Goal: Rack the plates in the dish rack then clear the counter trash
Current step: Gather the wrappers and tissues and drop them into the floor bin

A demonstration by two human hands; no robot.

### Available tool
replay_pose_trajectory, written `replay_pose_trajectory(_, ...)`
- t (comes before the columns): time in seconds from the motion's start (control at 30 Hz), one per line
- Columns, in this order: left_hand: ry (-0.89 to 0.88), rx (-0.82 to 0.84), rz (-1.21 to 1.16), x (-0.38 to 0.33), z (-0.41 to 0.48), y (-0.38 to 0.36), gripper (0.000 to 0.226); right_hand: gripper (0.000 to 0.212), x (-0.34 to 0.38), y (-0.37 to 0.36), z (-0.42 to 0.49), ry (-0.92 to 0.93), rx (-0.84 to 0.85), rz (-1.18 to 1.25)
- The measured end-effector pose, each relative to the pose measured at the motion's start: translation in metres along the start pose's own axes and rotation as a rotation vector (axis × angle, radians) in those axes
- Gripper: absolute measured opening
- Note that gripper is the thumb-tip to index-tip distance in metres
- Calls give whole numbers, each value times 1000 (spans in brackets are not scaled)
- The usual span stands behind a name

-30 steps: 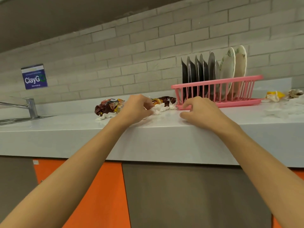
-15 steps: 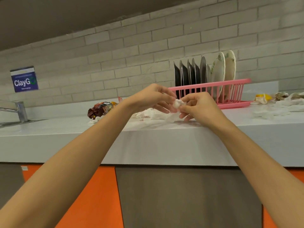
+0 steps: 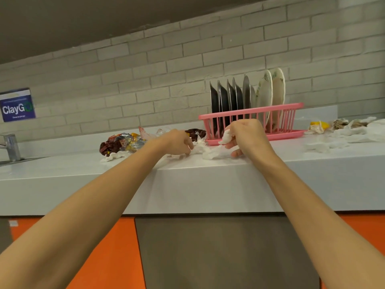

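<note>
A pink dish rack (image 3: 253,112) on the grey counter (image 3: 187,184) holds several dark plates (image 3: 224,99) and two white flowered plates (image 3: 273,88), all upright. My right hand (image 3: 248,135) is shut on crumpled white tissue (image 3: 226,137) just in front of the rack, with a tail trailing onto the counter. My left hand (image 3: 179,141) rests on the counter to its left, fingers pinched on more white tissue (image 3: 198,150). Crumpled snack wrappers (image 3: 119,141) lie further left, with a scrap of tissue under them.
More white tissues and a yellow wrapper (image 3: 318,125) are strewn right of the rack. A metal tap (image 3: 10,146) and sink sit at the far left. A blue sign (image 3: 17,105) hangs on the brick wall. Orange and grey cabinet doors are below the counter.
Both hands had met at one tissue wad above the counter. They have since parted: the right keeps the wad, the left has dropped to tissue on the counter.
</note>
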State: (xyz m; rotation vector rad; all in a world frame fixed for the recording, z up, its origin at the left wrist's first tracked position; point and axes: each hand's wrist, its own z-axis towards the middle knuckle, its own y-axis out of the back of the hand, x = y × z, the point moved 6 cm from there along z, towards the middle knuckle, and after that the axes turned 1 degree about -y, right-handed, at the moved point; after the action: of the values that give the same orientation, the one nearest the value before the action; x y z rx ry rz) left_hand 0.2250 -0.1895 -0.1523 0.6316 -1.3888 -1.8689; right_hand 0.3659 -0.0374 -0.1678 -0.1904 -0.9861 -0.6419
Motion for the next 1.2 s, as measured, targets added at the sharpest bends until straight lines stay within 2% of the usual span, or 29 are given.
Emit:
replay_pose_trajectory(0.07,-42,-50,-69,-7,-2,0,20,35,2,-4,-1,-10,44,-85)
replay_pose_trajectory(0.2,-123,-126,-164,-24,-7,0,13,44,7,-19,-11,68,183,-453)
replay_pose_trajectory(0.37,-184,-116,-253,-37,-9,4,14,37,2,-36,-13,89,379,-690)
replay_pose_trajectory(0.47,-143,-193,-276,-23,-4,18,17,18,2,-40,-14,125,417,-665)
replay_pose_trajectory(0.57,-41,-216,-201,4,7,22,24,12,5,-40,-13,165,408,-674)
replay_pose_trajectory(0.73,70,-39,45,34,22,-3,45,15,6,-41,-14,179,424,-719)
replay_pose_trajectory(0.87,54,70,51,33,30,-23,39,20,6,-39,-13,186,398,-747)
replay_pose_trajectory(0.93,12,29,83,30,33,-23,27,26,5,-38,-12,179,392,-735)
replay_pose_trajectory(1.03,-62,-60,142,24,32,-15,16,19,1,-39,-9,161,380,-708)
replay_pose_trajectory(1.2,-146,-274,-25,11,21,8,7,38,0,-37,-7,126,340,-669)
